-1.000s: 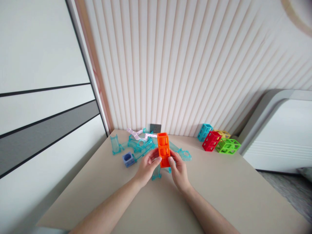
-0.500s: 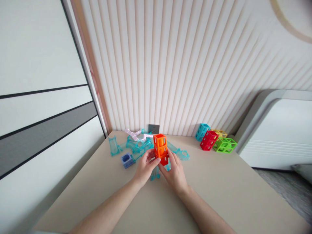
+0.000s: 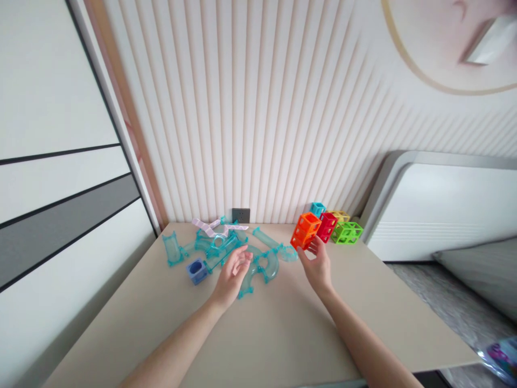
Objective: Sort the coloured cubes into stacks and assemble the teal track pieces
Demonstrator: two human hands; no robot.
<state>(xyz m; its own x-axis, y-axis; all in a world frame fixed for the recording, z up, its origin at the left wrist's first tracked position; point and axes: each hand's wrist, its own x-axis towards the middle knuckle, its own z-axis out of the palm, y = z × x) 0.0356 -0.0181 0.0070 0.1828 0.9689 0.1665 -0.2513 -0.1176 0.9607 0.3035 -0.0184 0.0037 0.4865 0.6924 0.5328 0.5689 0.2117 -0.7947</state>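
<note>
My right hand [image 3: 318,265] holds an orange open-frame block tower [image 3: 305,230] by its lower end, tilted toward the right, close to the red frame cube [image 3: 328,226]. My left hand [image 3: 232,275] hovers with its fingers apart and nothing in it, just over a curved clear teal track piece [image 3: 258,269]. A heap of teal track pieces [image 3: 216,245] lies behind my left hand.
A small blue block [image 3: 196,270] sits left of my left hand. Green [image 3: 347,233], yellow [image 3: 340,216] and cyan [image 3: 317,209] frame cubes stand by the ribbed wall. A grey wall socket [image 3: 240,215] is at the table's back edge. A white bed headboard [image 3: 440,205] stands right.
My left hand let go of the orange tower. My right hand carried it to the right, toward the coloured cubes, and tilted it. The view swung right.
</note>
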